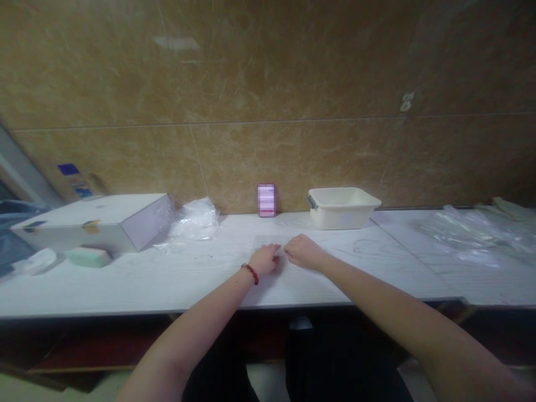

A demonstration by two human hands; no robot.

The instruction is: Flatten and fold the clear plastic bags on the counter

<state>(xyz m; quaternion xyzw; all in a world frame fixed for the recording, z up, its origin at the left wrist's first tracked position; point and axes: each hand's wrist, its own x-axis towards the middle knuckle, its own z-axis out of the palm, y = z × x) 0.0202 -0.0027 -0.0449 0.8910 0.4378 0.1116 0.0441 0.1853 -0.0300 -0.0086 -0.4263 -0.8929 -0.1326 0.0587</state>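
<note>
L hand (264,260) & R hand (304,252) seemingly finger-pinched thin, clear plastic film (281,253); light, even tension prob. suited it best.

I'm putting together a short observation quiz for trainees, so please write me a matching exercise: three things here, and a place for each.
1. Red bracelet
2. Cream tub
3. Pale green block

A. In front of the white box
B. On the wrist of the left hand
C. Beyond the right hand, near the wall

Pairs: 1-B, 2-C, 3-A
</note>
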